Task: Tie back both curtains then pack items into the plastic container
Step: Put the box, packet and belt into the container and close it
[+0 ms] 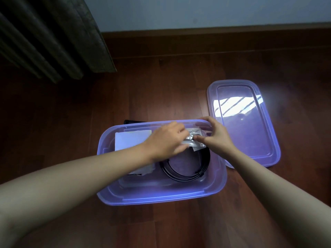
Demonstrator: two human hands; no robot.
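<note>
Left hand [165, 140] and right hand [217, 136] are pinching a small clear plastic packet [194, 140] over the translucent purple plastic container [161, 196]; packing step; next, releasing it inside.

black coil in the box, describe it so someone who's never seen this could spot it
On the wooden floor sits an open purple plastic container, lid beside it. The black coil lies on its bottom, in the right half, beneath the clear packet. It is the only dark ring; its neighbours are flat white papers.
</note>
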